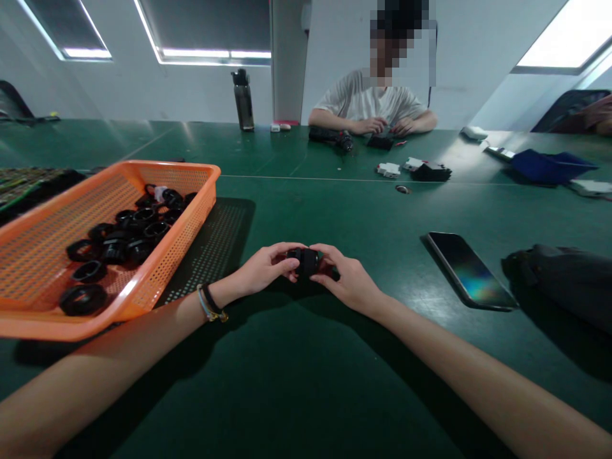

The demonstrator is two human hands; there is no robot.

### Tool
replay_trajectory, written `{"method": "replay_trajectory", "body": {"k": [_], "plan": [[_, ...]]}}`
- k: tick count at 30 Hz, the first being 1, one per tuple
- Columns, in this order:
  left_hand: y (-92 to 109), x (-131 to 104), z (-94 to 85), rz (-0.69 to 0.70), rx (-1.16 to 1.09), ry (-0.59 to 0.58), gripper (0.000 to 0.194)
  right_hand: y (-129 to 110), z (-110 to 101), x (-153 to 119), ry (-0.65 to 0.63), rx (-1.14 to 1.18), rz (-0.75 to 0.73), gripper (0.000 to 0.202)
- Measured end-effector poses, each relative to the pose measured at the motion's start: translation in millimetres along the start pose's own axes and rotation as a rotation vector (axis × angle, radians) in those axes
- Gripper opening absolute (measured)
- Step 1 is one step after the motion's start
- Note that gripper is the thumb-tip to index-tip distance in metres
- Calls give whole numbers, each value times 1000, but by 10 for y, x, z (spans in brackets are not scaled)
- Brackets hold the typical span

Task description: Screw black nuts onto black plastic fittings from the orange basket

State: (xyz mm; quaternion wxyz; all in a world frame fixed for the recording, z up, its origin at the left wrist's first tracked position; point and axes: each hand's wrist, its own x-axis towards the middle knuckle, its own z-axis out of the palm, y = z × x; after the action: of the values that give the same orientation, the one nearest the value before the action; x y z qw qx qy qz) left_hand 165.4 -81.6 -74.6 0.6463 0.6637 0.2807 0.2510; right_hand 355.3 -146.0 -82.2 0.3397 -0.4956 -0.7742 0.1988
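**Both hands gripping one black part at table centre**

The left hand and right hand are meeting over the green table, fingers of each pinching a small black part between them. Fingertips are covering its ends, so its shape is hard to make out. Open table is lying near and right as far as the phone. The orange basket edge is sitting close on the left, holding black rings; its near-left corner is running out of view.

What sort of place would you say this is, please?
Probably a small assembly workshop: a long green worktable, an orange basket of black rings, and another person handling parts opposite.
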Motion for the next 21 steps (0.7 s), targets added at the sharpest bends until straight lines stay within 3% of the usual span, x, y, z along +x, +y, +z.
{"method": "replay_trajectory", "body": {"k": [21], "plan": [[15,-12,5,-11,40,6,39,-6,-8,2,-20,-34,39,38]]}}
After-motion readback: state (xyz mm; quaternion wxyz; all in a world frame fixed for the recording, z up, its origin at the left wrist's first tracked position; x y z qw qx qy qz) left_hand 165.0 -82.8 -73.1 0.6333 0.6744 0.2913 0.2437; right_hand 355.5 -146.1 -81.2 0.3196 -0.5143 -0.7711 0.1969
